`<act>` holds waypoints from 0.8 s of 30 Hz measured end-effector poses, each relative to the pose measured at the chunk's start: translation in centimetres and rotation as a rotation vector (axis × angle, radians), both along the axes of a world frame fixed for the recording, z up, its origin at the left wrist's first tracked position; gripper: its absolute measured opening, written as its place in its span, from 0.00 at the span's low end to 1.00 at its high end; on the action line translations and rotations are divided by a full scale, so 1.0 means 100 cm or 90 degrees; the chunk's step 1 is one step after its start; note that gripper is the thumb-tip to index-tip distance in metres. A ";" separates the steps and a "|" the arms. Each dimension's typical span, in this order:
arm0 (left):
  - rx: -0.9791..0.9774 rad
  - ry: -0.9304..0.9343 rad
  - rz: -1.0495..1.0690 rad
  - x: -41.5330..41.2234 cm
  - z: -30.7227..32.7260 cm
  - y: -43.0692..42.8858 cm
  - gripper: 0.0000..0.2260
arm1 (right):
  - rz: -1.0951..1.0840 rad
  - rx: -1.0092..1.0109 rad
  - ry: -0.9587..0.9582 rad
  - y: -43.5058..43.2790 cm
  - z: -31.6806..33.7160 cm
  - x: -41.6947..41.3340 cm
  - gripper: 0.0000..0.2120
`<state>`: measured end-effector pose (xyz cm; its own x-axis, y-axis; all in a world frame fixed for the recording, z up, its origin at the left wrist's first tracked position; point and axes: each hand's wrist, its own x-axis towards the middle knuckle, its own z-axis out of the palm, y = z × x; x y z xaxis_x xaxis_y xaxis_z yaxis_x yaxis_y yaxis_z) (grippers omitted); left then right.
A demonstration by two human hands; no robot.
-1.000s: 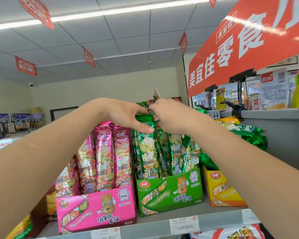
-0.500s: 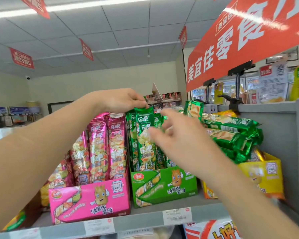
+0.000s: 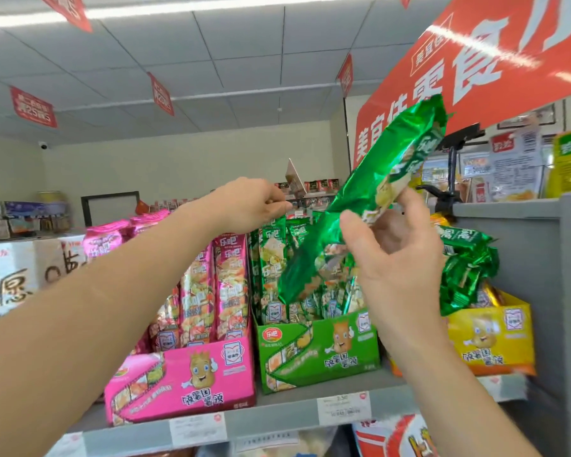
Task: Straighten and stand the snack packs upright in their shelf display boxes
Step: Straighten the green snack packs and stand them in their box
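Green pack; pink box, green box, yellow box (cartoon prints)

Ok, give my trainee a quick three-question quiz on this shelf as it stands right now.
1. Which hand holds the lifted green pack?
2. True or false: loose green packs lie heaped over the yellow box.
3. Fill in: directly left of the green box stands the ___ box.
Key: 1 right hand; 2 true; 3 pink box.
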<state>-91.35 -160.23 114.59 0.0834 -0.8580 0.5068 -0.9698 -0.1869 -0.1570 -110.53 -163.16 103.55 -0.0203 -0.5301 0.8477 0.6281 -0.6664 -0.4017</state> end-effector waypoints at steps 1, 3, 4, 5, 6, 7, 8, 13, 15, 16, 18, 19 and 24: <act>0.015 -0.021 0.010 -0.003 0.000 0.003 0.15 | 0.040 0.014 -0.002 0.001 -0.001 -0.003 0.14; 0.000 -0.069 0.029 -0.013 -0.002 0.013 0.15 | 0.089 0.038 0.030 0.001 -0.006 -0.008 0.13; -0.038 -0.075 0.020 -0.018 -0.005 0.019 0.15 | 0.107 0.044 0.054 0.000 -0.009 -0.010 0.13; -0.091 -0.065 -0.009 -0.024 -0.008 0.025 0.14 | 0.124 0.045 0.078 -0.001 -0.012 -0.012 0.14; -0.152 -0.029 -0.060 -0.033 -0.013 0.032 0.13 | 0.145 0.038 0.100 0.000 -0.016 -0.014 0.15; -0.201 0.040 -0.129 -0.044 -0.018 0.040 0.14 | 0.169 0.030 0.119 0.000 -0.019 -0.016 0.16; -0.227 0.144 -0.216 -0.057 -0.026 0.049 0.16 | 0.196 0.023 0.129 0.001 -0.022 -0.017 0.18; -0.230 0.492 -0.481 -0.115 -0.073 0.068 0.12 | 0.248 -0.045 0.142 0.006 -0.038 -0.021 0.23; -0.285 0.556 -0.484 -0.125 -0.087 0.068 0.14 | 0.267 -0.042 0.138 0.009 -0.044 -0.021 0.22; -0.311 0.581 -0.487 -0.127 -0.091 0.068 0.14 | 0.280 -0.037 0.141 0.010 -0.046 -0.022 0.22; -0.337 0.634 -0.495 -0.129 -0.098 0.068 0.13 | 0.290 -0.017 0.160 0.012 -0.051 -0.024 0.22; -0.342 0.659 -0.498 -0.129 -0.101 0.068 0.13 | 0.290 0.003 0.170 0.012 -0.053 -0.025 0.23; -0.419 0.737 -0.540 -0.127 -0.108 0.063 0.13 | 0.359 0.058 0.300 0.018 -0.071 -0.043 0.20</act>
